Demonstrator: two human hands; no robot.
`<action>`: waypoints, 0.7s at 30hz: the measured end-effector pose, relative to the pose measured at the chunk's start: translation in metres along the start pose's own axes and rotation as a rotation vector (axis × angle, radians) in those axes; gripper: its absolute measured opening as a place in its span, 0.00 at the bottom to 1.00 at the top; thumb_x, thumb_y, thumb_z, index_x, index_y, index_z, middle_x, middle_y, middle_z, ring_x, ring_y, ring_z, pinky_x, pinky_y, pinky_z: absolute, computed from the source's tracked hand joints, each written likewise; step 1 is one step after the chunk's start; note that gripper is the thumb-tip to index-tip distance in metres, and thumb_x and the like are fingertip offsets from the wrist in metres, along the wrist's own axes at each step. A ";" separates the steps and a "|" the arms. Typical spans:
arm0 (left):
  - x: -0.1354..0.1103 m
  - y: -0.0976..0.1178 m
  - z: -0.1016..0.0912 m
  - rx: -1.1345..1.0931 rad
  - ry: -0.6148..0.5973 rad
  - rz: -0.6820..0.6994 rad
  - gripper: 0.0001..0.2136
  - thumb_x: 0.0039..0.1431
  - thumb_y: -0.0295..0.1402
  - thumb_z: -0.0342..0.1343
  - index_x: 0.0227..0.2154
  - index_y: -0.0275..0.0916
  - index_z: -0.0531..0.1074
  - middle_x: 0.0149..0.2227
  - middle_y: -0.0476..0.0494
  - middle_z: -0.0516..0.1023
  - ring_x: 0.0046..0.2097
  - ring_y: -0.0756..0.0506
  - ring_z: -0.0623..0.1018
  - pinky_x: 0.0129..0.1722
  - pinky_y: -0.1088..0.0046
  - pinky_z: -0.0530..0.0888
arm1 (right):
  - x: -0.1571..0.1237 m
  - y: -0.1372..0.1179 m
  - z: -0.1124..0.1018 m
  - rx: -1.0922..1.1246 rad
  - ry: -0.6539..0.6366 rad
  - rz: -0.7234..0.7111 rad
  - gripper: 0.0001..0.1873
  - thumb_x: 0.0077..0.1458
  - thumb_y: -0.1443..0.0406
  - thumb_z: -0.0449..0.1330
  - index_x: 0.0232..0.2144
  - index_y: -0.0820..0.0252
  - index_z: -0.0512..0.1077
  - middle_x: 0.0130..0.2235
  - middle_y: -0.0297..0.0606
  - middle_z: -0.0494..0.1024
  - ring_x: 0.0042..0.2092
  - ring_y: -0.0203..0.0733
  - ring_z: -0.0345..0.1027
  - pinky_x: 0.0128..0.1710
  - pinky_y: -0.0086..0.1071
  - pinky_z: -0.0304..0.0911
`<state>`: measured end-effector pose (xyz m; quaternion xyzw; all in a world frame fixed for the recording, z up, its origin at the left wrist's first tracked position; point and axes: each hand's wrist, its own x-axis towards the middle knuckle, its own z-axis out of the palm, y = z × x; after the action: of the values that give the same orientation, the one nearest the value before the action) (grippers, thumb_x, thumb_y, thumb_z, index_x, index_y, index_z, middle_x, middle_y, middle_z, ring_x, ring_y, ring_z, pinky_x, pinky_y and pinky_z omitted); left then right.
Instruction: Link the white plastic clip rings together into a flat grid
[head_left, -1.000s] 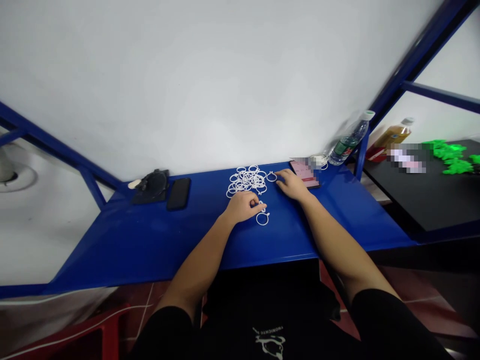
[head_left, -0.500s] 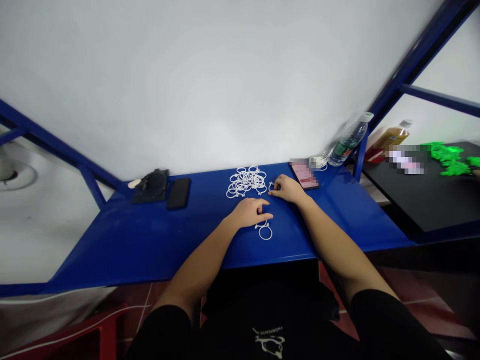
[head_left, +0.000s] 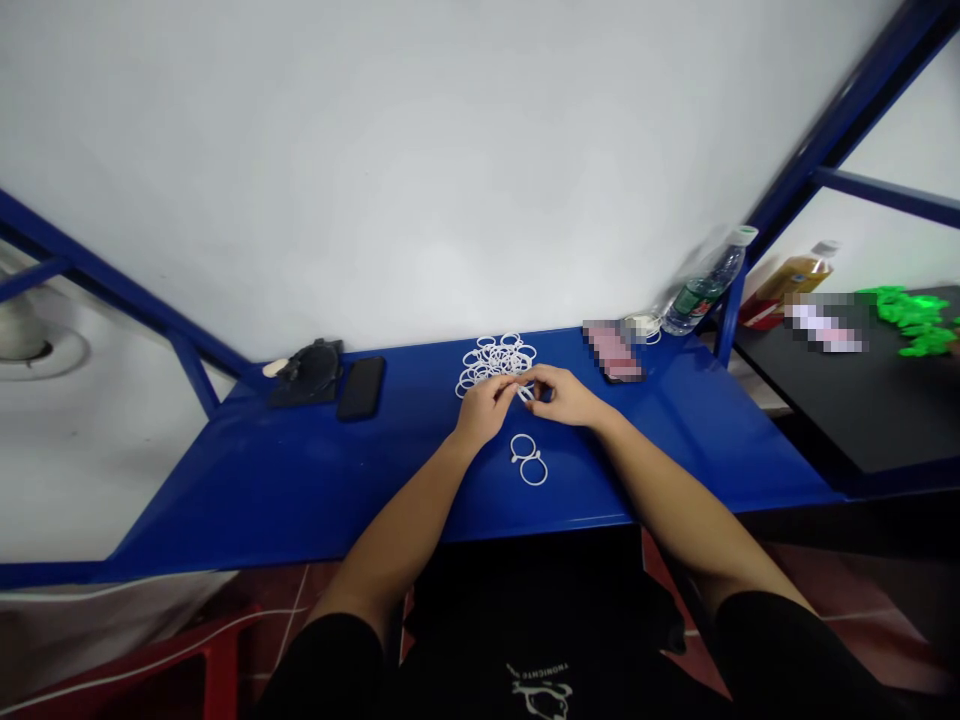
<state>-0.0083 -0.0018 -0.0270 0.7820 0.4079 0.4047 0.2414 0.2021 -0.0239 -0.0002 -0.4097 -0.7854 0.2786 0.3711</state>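
Note:
My left hand (head_left: 482, 408) is closed in a pinch at one side of a thin white ring (head_left: 524, 393). My right hand (head_left: 568, 398) grips the same ring from the other side, thumb and fingers curled around it. Fingers hide part of the ring. Just behind my hands lies a heap of similar white rings (head_left: 495, 360), tangled over each other. Closer to me, two white rings with small knobs (head_left: 537, 457) lie flat and touching on the blue table (head_left: 420, 460).
A black phone (head_left: 361, 388) and a crumpled black object (head_left: 311, 370) lie on the left. Toward the right are a pink-screened phone (head_left: 616, 352), a white cable and a water bottle (head_left: 705, 290). Blue frame bars flank the table. Green pieces (head_left: 911, 315) lie on the black side table.
My right hand has moved left with a white ring, and my left hand has risen slightly to meet it and pinch the ring. The two near rings are now uncovered.

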 end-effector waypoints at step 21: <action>0.002 -0.008 0.006 -0.400 -0.058 -0.203 0.10 0.59 0.41 0.65 0.35 0.39 0.81 0.28 0.48 0.82 0.29 0.48 0.81 0.32 0.71 0.78 | 0.002 0.007 0.001 -0.016 0.080 -0.077 0.08 0.63 0.62 0.62 0.35 0.59 0.81 0.33 0.37 0.80 0.30 0.37 0.71 0.32 0.30 0.65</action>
<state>-0.0063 0.0040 -0.0354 0.6849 0.3889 0.4285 0.4428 0.2033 -0.0189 -0.0053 -0.3929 -0.7873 0.2414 0.4092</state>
